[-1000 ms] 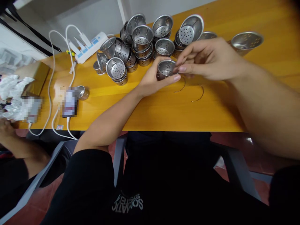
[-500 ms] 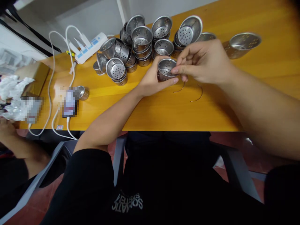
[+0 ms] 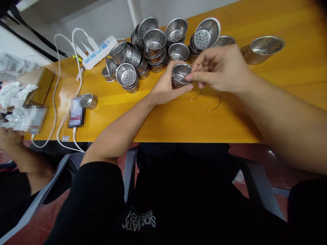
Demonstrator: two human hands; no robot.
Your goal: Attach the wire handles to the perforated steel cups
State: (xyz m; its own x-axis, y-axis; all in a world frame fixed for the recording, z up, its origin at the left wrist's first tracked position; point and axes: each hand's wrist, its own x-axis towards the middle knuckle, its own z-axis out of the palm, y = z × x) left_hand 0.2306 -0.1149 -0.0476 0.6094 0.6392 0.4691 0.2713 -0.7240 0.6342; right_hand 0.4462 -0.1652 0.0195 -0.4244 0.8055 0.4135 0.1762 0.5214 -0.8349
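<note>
My left hand (image 3: 165, 87) is wrapped round a small perforated steel cup (image 3: 180, 74) held just above the yellow table (image 3: 163, 119). My right hand (image 3: 221, 69) pinches at the cup's rim with thumb and forefinger; what sits in the pinch is too thin to make out. Two curved wire handles lie on the table below my hands, one (image 3: 195, 97) close to my left thumb and the other (image 3: 216, 103) to its right.
A heap of several perforated steel cups (image 3: 153, 44) stands behind my hands, with one larger cup (image 3: 263, 47) on its side at the right. A white power strip (image 3: 98, 51), cables, a phone (image 3: 76, 114) and a lone cup (image 3: 89, 100) lie left. Another person's arm (image 3: 17, 156) is at far left.
My right hand has drawn in slightly to the left and closed its pinch at the cup's rim. The cup has shifted little. The other person's hand at the left rose a bit.
</note>
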